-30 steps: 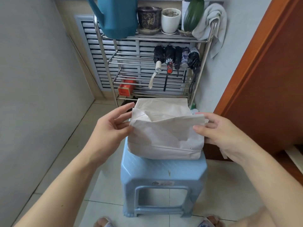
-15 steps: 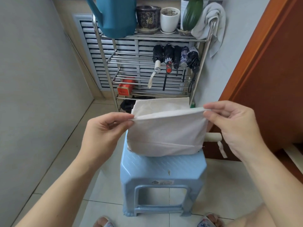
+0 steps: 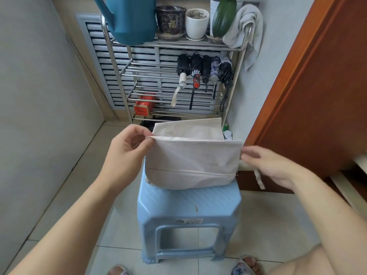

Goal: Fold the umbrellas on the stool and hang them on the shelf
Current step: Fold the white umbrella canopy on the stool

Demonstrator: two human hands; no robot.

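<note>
A: Item one?
B: White umbrella (image 3: pixel 190 161), canopy loose in flat folds, resting on the light blue plastic stool (image 3: pixel 188 207); its pale handle (image 3: pixel 243 166) juts off the right side.

A: Hands?
B: Left hand (image 3: pixel 127 149) pinches the canopy's upper left edge, lifting it taut. Right hand (image 3: pixel 272 163) is blurred, fingers spread, just beside the canopy's right edge; contact, cannot tell.

A: Shelf?
B: Steel rack (image 3: pixel 117 76) behind the stool. Five folded umbrellas (image 3: pixel 204 69) hang from its top tier, handles down. Teal watering can (image 3: pixel 131 18), pots and a towel (image 3: pixel 246 26) on top.
</note>
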